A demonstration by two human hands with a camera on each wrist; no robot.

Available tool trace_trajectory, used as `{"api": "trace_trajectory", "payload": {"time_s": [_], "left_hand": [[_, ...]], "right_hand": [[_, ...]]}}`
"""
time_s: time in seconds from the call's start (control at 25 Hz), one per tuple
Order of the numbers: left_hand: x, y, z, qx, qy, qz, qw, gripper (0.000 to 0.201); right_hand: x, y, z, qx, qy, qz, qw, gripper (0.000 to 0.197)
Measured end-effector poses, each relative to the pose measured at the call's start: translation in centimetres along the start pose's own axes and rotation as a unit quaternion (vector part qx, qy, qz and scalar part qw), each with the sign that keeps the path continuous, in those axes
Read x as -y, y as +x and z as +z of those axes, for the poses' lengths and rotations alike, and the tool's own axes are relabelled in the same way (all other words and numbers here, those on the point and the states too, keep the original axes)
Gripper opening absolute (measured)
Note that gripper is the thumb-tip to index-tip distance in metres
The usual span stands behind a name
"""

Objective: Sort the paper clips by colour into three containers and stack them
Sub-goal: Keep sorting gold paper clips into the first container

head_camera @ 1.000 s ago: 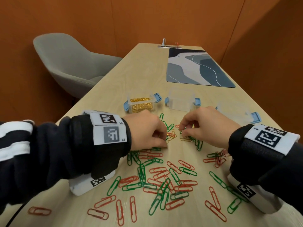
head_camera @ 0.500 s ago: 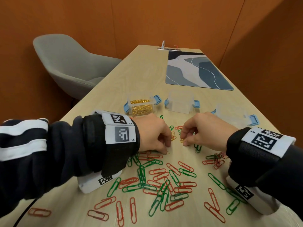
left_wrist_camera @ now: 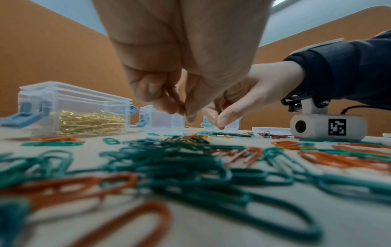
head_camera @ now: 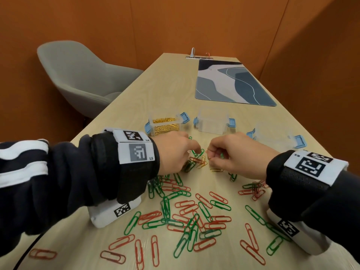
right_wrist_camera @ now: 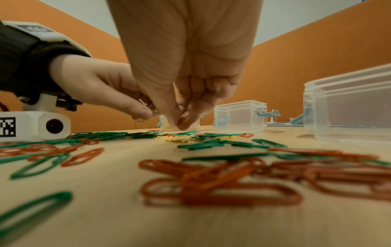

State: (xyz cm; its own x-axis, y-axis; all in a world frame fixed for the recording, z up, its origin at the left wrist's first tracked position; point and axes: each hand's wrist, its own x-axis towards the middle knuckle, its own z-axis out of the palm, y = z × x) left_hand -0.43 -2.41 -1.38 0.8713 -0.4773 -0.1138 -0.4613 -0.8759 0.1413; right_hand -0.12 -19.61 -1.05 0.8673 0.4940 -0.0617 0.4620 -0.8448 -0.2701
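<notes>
Fingers of the left hand are curled down and pinch a gold paper clip that dangles below the thumb; the right wrist view shows this plainly. Fingers of the right hand are bunched together at their tips just over the surface, with a glint of gold between them that I take for another small gold clip.

My judgement is that the sort is in its first third. Of the three clear containers, the left container already holds a heap of gold clips, while the middle container and the right container look empty. A few loose gold clips lie between the two hands, so gold is nearly finished. Green clips and red clips lie scattered and tangled across the near surface, none boxed. Nothing is stacked, and I see no lids on.

From the head view the whole layout reads at once: three containers in a row beyond the hands, and the spread of clips. It hides what the fingertips hold under the backs of the hands. Both wrist views look up under the palms and show the pinches.
</notes>
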Motion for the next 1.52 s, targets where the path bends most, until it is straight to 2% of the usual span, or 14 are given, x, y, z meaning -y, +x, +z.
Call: {"api": "trace_trajectory", "payload": {"time_s": [0.08,0.16,0.32,0.48,0.64,0.72,0.84,0.96,1.08,1.28,1.52], "left_hand": [[-0.2,0.0,-0.1,0.036,0.033,-0.004,0.999,0.041],[-0.1,-0.2,-0.1,0.040,0.041,-0.012,0.998,0.039],[0.2,-0.8,0.1,-0.012,-0.007,-0.013,1.000,0.027],[0.3,-0.5,-0.2,-0.098,-0.089,-0.047,0.990,0.021],[0.7,-0.5,-0.6,-0.110,-0.124,-0.063,0.984,0.011],[1.1,-0.6,-0.6,-0.112,-0.121,-0.079,0.983,0.017],[1.5,-0.7,-0.6,-0.090,-0.111,-0.101,0.985,0.027],[1.3,-1.2,-0.4,-0.049,-0.098,-0.093,0.990,0.027],[1.0,-1.5,-0.4,-0.044,-0.079,-0.064,0.994,0.032],[1.1,-1.8,-0.4,0.006,-0.056,-0.009,0.998,0.015],[1.1,-1.6,-0.7,-0.032,-0.036,-0.041,0.998,0.016]], "right_hand": [[0.1,0.0,-0.1,-0.004,-0.007,-0.011,1.000,0.019],[0.0,0.0,-0.1,0.001,-0.019,-0.011,1.000,0.024],[-0.2,-0.2,-0.3,-0.011,0.006,0.018,1.000,0.015],[-0.2,-0.6,-0.5,0.030,0.024,0.052,0.998,0.013],[-0.2,-0.3,-0.3,0.054,0.012,0.065,0.996,0.008],[-0.2,-0.3,-0.1,0.080,0.001,0.056,0.995,0.003],[-0.3,-0.3,0.0,0.099,-0.014,0.031,0.995,0.007],[0.1,-0.3,-0.2,0.061,-0.008,-0.016,0.998,0.005],[0.6,-0.5,-0.4,0.020,0.006,-0.060,0.998,0.008],[1.0,-0.6,-0.2,0.022,0.015,-0.099,0.995,0.008],[1.3,-0.3,-0.1,0.006,0.021,-0.107,0.994,0.014]]}}
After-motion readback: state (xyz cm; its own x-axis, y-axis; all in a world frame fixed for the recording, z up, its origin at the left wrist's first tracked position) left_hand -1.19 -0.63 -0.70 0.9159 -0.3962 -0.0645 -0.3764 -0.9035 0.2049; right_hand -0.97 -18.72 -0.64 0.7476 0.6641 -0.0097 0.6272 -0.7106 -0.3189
